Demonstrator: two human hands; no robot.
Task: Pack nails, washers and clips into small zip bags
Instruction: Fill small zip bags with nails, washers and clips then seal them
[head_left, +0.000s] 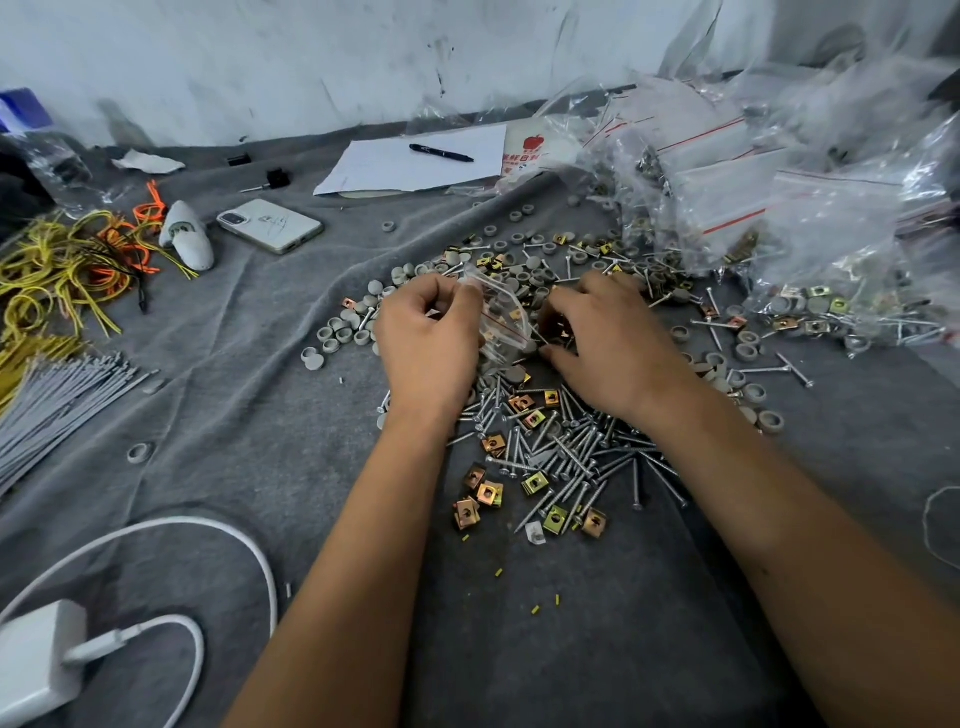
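My left hand (428, 340) pinches the mouth of a small clear zip bag (501, 312) with a red seal line. A few pieces sit inside the bag. My right hand (605, 340) is curled at the bag's right side, its fingers closed on gold metal clips (558, 328). Below both hands lies a heap of silver nails (574, 447) mixed with gold clips (488, 491). Grey round washers (343, 332) are scattered left of and behind the hands on the grey cloth (249, 405).
A pile of clear zip bags (769, 197), some filled, is at the right rear. White paper with a pen (441, 152) and a phone (270, 225) lie behind. Yellow and orange ties (67, 265), grey cable ties (57, 405) and a white charger (36, 660) are at the left.
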